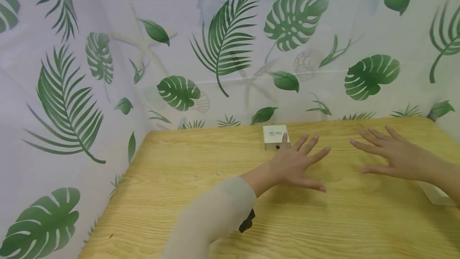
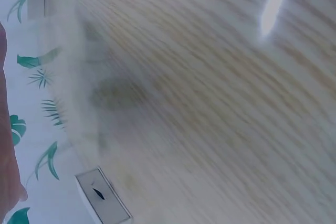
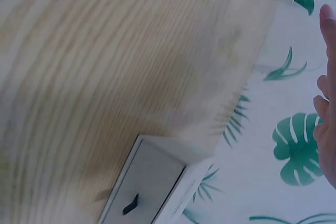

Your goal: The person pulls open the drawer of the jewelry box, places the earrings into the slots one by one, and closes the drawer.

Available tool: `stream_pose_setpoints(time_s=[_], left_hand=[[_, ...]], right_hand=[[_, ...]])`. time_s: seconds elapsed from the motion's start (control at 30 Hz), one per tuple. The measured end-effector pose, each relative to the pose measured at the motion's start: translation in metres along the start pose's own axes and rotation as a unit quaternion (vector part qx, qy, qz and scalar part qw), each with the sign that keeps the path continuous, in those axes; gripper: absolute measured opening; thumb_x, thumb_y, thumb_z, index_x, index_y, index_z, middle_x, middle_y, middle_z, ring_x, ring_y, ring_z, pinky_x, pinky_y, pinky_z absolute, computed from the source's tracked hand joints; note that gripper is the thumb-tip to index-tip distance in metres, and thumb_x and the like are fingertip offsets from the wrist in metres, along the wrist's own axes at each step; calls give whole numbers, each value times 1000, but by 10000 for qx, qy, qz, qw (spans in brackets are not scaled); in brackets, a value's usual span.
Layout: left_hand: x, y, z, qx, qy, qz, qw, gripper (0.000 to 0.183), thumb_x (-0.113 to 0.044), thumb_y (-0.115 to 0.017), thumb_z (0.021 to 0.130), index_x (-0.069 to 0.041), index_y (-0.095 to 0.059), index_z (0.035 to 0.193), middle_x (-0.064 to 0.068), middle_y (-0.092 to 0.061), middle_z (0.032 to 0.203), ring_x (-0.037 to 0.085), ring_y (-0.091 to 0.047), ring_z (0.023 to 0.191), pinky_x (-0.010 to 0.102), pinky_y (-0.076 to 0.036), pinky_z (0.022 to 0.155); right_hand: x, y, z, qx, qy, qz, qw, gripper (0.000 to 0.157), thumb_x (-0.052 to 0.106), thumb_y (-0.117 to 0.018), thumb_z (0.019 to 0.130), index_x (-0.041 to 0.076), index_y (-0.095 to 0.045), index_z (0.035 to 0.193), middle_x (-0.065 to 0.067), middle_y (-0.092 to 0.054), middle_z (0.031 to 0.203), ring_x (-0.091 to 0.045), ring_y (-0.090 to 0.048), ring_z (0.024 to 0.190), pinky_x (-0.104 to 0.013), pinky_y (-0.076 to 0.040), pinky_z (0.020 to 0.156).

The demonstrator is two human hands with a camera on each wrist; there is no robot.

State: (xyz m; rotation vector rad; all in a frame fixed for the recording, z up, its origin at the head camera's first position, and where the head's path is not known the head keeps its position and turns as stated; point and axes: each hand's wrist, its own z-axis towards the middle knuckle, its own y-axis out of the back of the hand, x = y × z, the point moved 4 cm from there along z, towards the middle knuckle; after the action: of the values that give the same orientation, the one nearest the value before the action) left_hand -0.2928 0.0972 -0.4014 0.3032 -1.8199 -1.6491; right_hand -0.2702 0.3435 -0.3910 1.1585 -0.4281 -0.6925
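Observation:
My left hand (image 1: pixel 296 163) is held over the table with its fingers spread, holding nothing. Its thumb or outer finger overlaps the corner of a small white drawer-style gift box (image 1: pixel 275 135) in the head view; whether they touch I cannot tell. That box has dark lettering on its lid and a black pull tab on its front. To the right, my right hand (image 1: pixel 391 153) also hovers with fingers spread and nothing in it. Beneath the right forearm, a second white box (image 1: pixel 436 195) is partly hidden; the right wrist view shows a white box (image 3: pixel 152 177) with a black tab.
Two tiny shiny pieces (image 1: pixel 218 173) lie on the wooden table (image 1: pixel 161 211), left of the left hand. A leaf-printed white sheet (image 1: pixel 223 107) hangs along the back and left side. A black object (image 1: pixel 247 223) shows beside the left sleeve.

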Motion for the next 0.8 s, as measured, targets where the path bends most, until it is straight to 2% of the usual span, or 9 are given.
stream_pose_setpoints(time_s=[0.2, 0.3, 0.43, 0.57, 0.77, 0.8], left_hand=[[-11, 9, 12, 53, -66, -70, 9999, 98, -87, -31, 75, -38, 12, 149, 0, 10, 159, 21, 3, 147, 63, -16, 110], [-20, 12, 18, 66, -58, -90, 9999, 99, -87, -31, 75, -39, 14, 148, -1, 12, 159, 20, 2, 147, 63, -15, 110], [-34, 12, 28, 169, 6, -219, 9996, 99, -88, -31, 74, -40, 20, 145, -2, 15, 158, 18, 5, 146, 61, -13, 112], [-49, 12, 36, 244, -7, -318, 9992, 99, -88, -30, 75, -40, 21, 144, -3, 15, 158, 16, 5, 146, 59, -14, 112], [-69, 13, 47, 354, 12, -546, 9979, 98, -88, -31, 74, -41, 21, 143, -6, 17, 157, 13, 7, 145, 57, -15, 112], [-72, 13, 49, 378, 20, -591, 9975, 98, -88, -31, 75, -42, 22, 143, -6, 18, 156, 13, 7, 145, 57, -15, 113]], right_hand=[[-14, 9, -22, -111, -254, -298, 9992, 88, 41, -74, 75, 33, -27, 149, -17, -22, 153, 2, 8, 137, -62, 4, 112], [-18, 14, -33, -135, -424, -274, 9986, 89, 40, -75, 75, 36, -24, 149, -16, -20, 153, 3, 8, 137, -62, 5, 111], [-23, 19, -47, -465, -505, -19, 9976, 86, 42, -76, 73, 38, -31, 146, 0, -13, 154, 4, 3, 138, -65, 3, 110], [-29, 19, -59, -881, -393, 347, 9947, 81, 41, -77, 70, 29, -43, 142, 16, -12, 152, 6, -5, 138, -67, 0, 109], [-42, 12, -84, -1250, -490, 531, 9895, 77, 29, -83, 63, 11, -55, 133, 17, -19, 150, 7, -13, 138, -64, -5, 110], [-44, 10, -88, -1265, -531, 497, 9893, 79, 27, -83, 62, 11, -54, 134, 16, -19, 150, 7, -13, 138, -62, -5, 111]])
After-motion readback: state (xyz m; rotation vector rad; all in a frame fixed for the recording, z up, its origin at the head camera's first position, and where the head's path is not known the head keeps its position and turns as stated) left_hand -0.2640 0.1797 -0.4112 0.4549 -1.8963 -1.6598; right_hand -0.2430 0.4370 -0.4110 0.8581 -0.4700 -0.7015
